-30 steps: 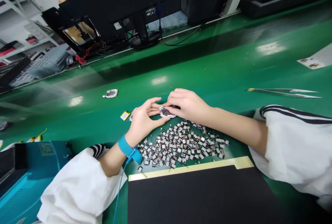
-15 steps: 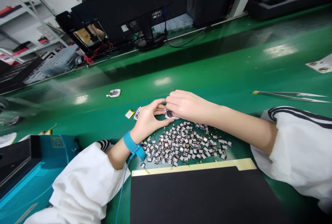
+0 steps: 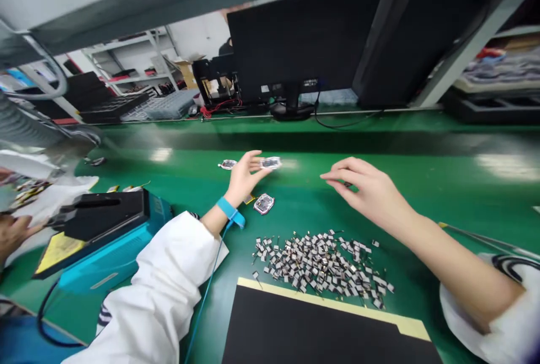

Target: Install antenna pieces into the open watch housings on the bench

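left hand (image 3: pixel 243 178): keeps white-rimmed device (image 3: pixel 271 163) | right hand (image 3: pixel 363 187): now drawn away

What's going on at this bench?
At a green bench, a person's left hand holds a small white-rimmed unit. The right hand is apart from it, its fingertips drawn together; what they might be gripping is too small to tell. Another unit lies on the bench nearby. Closer to the person is a loose pile of small parts, just beyond a black sheet.
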